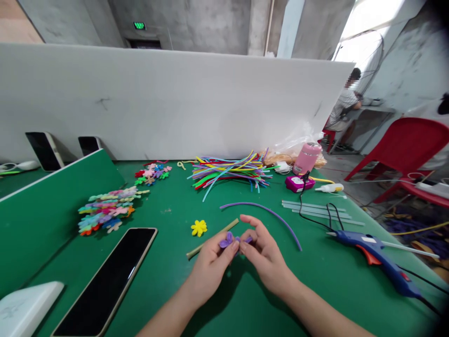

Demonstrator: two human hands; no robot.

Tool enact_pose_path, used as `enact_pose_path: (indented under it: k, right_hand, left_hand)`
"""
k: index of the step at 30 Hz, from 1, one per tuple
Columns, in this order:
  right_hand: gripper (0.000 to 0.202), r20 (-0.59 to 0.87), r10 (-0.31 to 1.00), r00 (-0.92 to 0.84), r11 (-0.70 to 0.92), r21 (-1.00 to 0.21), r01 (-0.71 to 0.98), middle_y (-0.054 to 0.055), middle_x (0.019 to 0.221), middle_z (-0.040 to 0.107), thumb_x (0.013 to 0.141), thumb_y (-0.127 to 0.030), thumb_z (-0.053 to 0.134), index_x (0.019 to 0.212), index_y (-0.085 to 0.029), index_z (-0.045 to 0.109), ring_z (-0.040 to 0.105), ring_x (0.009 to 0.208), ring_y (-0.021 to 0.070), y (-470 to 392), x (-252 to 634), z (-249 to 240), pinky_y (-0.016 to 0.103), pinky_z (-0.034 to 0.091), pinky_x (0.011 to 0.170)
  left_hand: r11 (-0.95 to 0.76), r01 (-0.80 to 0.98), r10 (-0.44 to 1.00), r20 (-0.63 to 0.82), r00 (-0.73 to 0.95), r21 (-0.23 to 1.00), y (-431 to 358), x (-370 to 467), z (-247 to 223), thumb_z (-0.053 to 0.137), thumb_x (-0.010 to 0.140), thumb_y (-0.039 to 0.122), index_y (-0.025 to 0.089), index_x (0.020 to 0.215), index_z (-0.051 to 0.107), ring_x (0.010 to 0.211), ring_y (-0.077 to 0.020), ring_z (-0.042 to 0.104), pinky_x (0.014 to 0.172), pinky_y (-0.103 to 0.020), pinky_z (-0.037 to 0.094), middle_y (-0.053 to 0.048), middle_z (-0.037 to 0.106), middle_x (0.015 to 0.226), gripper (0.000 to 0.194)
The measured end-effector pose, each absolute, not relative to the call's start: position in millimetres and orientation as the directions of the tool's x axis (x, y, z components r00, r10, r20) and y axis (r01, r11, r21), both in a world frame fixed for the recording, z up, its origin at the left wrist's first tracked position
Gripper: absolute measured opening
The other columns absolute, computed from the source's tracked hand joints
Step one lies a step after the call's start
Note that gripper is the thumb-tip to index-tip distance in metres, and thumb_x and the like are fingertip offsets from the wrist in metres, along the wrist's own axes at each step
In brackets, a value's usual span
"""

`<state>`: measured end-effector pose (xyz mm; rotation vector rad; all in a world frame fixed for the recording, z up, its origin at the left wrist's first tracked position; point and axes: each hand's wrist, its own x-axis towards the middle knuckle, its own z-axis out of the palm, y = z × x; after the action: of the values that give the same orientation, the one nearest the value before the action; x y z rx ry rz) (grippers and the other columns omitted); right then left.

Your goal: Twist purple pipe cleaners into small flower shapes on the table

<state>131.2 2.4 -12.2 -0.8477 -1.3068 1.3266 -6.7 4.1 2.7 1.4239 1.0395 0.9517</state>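
Between my two hands is a purple pipe cleaner (227,240) bent into petal-like loops, with a short end pointing right. My left hand (214,257) pinches the looped part between thumb and fingers. With thumb and curled fingers, my right hand (261,252) grips the other end, its index finger raised. Just beyond my left hand lies a thin tan stick (194,252), partly covered by that hand. A yellow pipe-cleaner flower (199,228) rests to the left of the stick. Behind my right hand curves a loose purple pipe cleaner (270,209).
A heap of coloured pipe cleaners (231,171) lies at the back. Finished flowers (105,210) are stacked at left, beside a phone (108,281). On the right are a blue glue gun (379,257), glue sticks (315,209) and a pink bottle (307,158). A person (345,105) sits beyond the partition.
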Motion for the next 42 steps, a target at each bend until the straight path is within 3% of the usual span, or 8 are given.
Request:
enact_pose_path:
  k: [9,13,18,21,24,27,35,42]
  right_hand:
    - [0.045,-0.189,0.934,-0.302,-0.331,-0.776,-0.537,-0.006,0.062,0.051,0.065,-0.015,0.063,0.107,-0.019,0.048,0.046,0.053,0.0073,5.6,128.3,-8.4,0.020,0.031,0.053]
    - [0.043,-0.197,0.929,-0.314,-0.337,-0.802,-0.493,-0.006,0.060,0.050,0.064,-0.015,0.062,0.105,-0.018,0.050,0.045,0.052,0.0071,8.4,129.0,-10.8,0.020,0.030,0.052]
    - [0.038,-0.071,0.962,-0.263,-0.154,-0.938,-0.310,-0.006,0.059,0.048,0.071,-0.021,0.057,0.107,-0.016,0.047,0.044,0.054,0.0091,13.4,130.4,-17.2,0.022,0.032,0.053]
    - [0.036,0.122,0.973,-0.197,0.110,-0.991,-0.074,0.002,0.083,0.056,0.078,-0.019,0.047,0.115,-0.019,0.045,0.051,0.070,0.0129,15.2,136.1,-22.6,0.028,0.040,0.065]
    - [0.048,0.404,0.874,-0.271,0.466,-0.854,0.231,0.006,0.103,0.056,0.077,-0.010,0.046,0.124,-0.022,0.040,0.051,0.091,0.0180,15.5,143.1,-24.6,0.036,0.040,0.082]
    - [0.050,0.559,0.751,-0.350,0.660,-0.630,0.409,0.005,0.098,0.061,0.078,-0.012,0.052,0.125,-0.023,0.038,0.052,0.090,0.0206,15.2,147.3,-22.2,0.039,0.041,0.081]
    - [0.036,0.683,0.622,-0.383,0.733,-0.335,0.592,0.007,0.092,0.066,0.085,-0.022,0.048,0.120,-0.018,0.044,0.055,0.079,0.0207,17.8,150.4,-6.0,0.035,0.044,0.070]
    - [0.038,0.661,0.623,-0.419,0.723,-0.281,0.632,0.008,0.092,0.066,0.087,-0.021,0.044,0.124,-0.016,0.039,0.055,0.076,0.0207,19.4,161.6,-5.4,0.036,0.045,0.070]
  left_hand:
    - [-0.565,0.404,0.813,0.402,0.421,0.719,1.0,-11.2,-7.2,0.039,0.086,0.016,0.018,0.066,0.043,0.066,-0.0144,0.042,0.061,-0.026,0.032,0.000,0.042,0.067,0.020]
    - [-0.484,0.381,0.856,0.336,0.394,0.787,2.5,-10.2,-8.7,0.040,0.086,0.019,0.018,0.066,0.044,0.065,-0.0139,0.042,0.061,-0.025,0.033,0.001,0.042,0.067,0.020]
    - [-0.048,0.139,0.968,0.012,0.249,0.989,6.7,-6.5,-11.8,0.046,0.084,0.031,0.018,0.064,0.045,0.055,-0.0105,0.036,0.053,-0.023,0.032,0.004,0.040,0.058,0.024]
    - [0.115,-0.062,0.978,-0.102,0.181,0.991,10.8,-6.5,-17.5,0.052,0.081,0.032,0.018,0.061,0.044,0.052,-0.0093,0.035,0.050,-0.022,0.031,0.006,0.039,0.054,0.025]
    - [0.194,-0.256,0.978,-0.164,0.131,0.947,13.6,-6.0,-19.3,0.060,0.075,0.031,0.017,0.063,0.048,0.050,-0.0080,0.035,0.048,-0.020,0.031,0.006,0.042,0.053,0.022]
    - [0.260,-0.397,0.965,-0.222,0.142,0.880,14.7,-3.6,-14.0,0.068,0.069,0.027,0.016,0.064,0.053,0.049,-0.0064,0.037,0.049,-0.019,0.034,0.006,0.047,0.054,0.020]
    - [0.378,-0.480,0.925,-0.293,0.244,0.792,20.3,6.4,5.2,0.075,0.060,0.023,0.014,0.065,0.059,0.048,-0.0049,0.046,0.049,-0.017,0.037,0.005,0.053,0.054,0.019]
    - [0.390,-0.491,0.918,-0.287,0.273,0.779,25.6,19.0,-4.6,0.075,0.060,0.024,0.015,0.066,0.059,0.047,-0.0055,0.047,0.050,-0.018,0.037,0.005,0.053,0.054,0.019]
